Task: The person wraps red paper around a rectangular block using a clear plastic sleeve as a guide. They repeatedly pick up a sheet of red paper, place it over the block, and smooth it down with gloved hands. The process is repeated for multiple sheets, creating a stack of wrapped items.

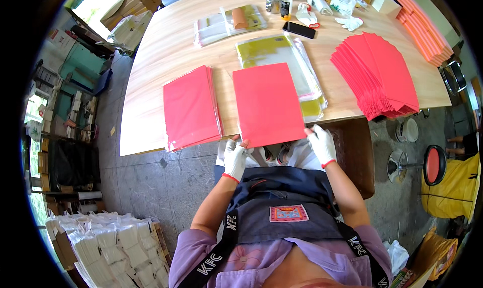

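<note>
A flat red rectangular sheet [269,102], perhaps a folder, lies partly over clear plastic sleeves [305,72] at the table's near edge. White gloves with bare fingertips cover both hands. My left hand [235,157] pinches the sheet's near left corner. At its near right corner, my right hand [320,143] is closed, thumb and fingers on the edge. To the left rests a stack of red sheets [191,107] with shiny clear plastic along its edges. Many more red sheets [375,74] are fanned out on the right.
Farther back on the wooden table [146,97] are more clear sleeves [211,29] with a brown block [239,18], a black phone [299,29], a bottle [286,4] and a white glove [349,23]. A stool [433,165] stands right; wrapped white bundles [118,248] are piled lower left.
</note>
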The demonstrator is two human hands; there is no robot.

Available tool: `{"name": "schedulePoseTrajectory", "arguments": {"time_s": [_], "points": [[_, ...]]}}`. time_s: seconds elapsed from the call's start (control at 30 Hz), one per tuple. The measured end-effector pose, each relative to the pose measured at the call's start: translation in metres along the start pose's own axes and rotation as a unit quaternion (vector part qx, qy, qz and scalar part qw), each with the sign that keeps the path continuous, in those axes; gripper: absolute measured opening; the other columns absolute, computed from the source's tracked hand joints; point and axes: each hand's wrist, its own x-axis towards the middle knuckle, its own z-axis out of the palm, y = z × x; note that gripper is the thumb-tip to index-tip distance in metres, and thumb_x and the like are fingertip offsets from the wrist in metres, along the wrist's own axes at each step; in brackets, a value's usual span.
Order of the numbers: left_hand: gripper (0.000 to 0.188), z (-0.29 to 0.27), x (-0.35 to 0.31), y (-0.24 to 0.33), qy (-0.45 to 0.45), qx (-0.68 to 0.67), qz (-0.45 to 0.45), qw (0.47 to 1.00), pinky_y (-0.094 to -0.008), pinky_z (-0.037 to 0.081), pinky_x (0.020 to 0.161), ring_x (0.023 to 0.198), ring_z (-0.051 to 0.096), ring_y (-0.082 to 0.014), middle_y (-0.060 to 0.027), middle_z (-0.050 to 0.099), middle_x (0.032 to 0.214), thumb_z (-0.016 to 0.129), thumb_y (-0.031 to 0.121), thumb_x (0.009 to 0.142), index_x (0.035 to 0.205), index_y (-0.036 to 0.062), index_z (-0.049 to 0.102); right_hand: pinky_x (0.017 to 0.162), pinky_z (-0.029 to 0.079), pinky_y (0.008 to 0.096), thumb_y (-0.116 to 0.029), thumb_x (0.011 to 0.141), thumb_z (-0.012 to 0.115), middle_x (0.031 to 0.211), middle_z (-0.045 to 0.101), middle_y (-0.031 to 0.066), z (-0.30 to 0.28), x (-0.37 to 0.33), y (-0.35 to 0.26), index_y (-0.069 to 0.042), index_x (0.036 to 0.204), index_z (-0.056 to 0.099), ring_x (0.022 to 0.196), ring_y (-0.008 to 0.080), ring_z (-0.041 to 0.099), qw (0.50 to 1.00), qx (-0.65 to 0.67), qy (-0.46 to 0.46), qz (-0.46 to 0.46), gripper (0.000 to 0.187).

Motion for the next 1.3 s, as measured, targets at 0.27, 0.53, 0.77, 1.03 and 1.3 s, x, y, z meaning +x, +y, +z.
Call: {"name": "schedulePoseTrajectory", "arguments": {"time_s": [0.27, 0.53, 0.77, 1.03, 1.3], "points": [[0.033, -0.022, -0.024, 0.097, -0.02, 0.184, 0.194, 0.963, -0.0178, 0.035, 0.068, 0.075, 0.041, -0.0036, 0.006, 0.046, 0.081, 0.058, 0.006, 0.084, 0.117, 0.0, 0.057, 0.042, 0.039, 0.0194, -0.017, 0.089, 0.056, 0.075, 0.058, -0.0009, 0.056, 0.003, -0.012, -0.005, 0.103, 0.056, 0.047, 0.0041, 0.049, 0.949, 0.211, -0.22, 0.077, 0.018], [0.034, -0.141, 0.022, 0.159, 0.189, 0.368, 0.327, 0.85, -0.027, 0.04, 0.09, 0.103, 0.052, -0.016, -0.0116, 0.056, 0.114, 0.044, 0.012, 0.092, 0.12, -0.0062, 0.051, 0.056, 0.046, 0.0344, -0.026, 0.088, 0.054, 0.073, 0.062, 0.011, 0.18, 0.036, -0.132, -0.003, 0.087, 0.057, 0.062, 0.0207, 0.06, 0.951, 0.066, -0.284, -0.102, 0.024], [0.041, -0.224, 0.063, 0.104, 0.245, 0.378, 0.298, 0.841, -0.0352, 0.04, 0.094, 0.109, 0.049, -0.0273, -0.0182, 0.047, 0.125, 0.051, 0.005, 0.086, 0.126, -0.0008, 0.046, 0.059, 0.048, 0.0341, -0.039, 0.091, 0.046, 0.068, 0.062, 0.0124, 0.13, 0.019, -0.13, -0.006, 0.091, 0.058, 0.068, 0.0245, 0.061, 0.939, -0.016, -0.253, -0.234, 0.035], [0.046, -0.151, 0.026, 0.122, 0.221, 0.425, 0.56, 0.676, -0.0346, 0.046, 0.084, 0.103, 0.05, -0.0253, -0.0149, 0.04, 0.135, 0.047, -0.011, 0.078, 0.122, 0.001, 0.046, 0.035, 0.03, 0.0219, -0.01, 0.086, 0.045, 0.06, 0.052, 0.0057, -0.169, 0.015, -0.053, -0.005, 0.094, 0.054, 0.041, 0.0099, 0.041, 0.906, 0.374, 0.2, -0.002, 0.014], [0.051, -0.047, 0.036, 0.099, 0.036, 0.415, 0.59, 0.691, -0.04, 0.049, 0.091, 0.115, 0.048, -0.035, -0.0179, 0.037, 0.134, 0.044, -0.018, 0.079, 0.125, 0.005, 0.042, 0.07, 0.046, 0.0477, -0.032, 0.081, 0.046, 0.088, 0.061, 0.0237, -0.31, 0.043, 0.059, -0.007, 0.107, 0.05, 0.08, 0.0388, 0.06, 0.86, -0.291, 0.403, 0.112, 0.036]]}}
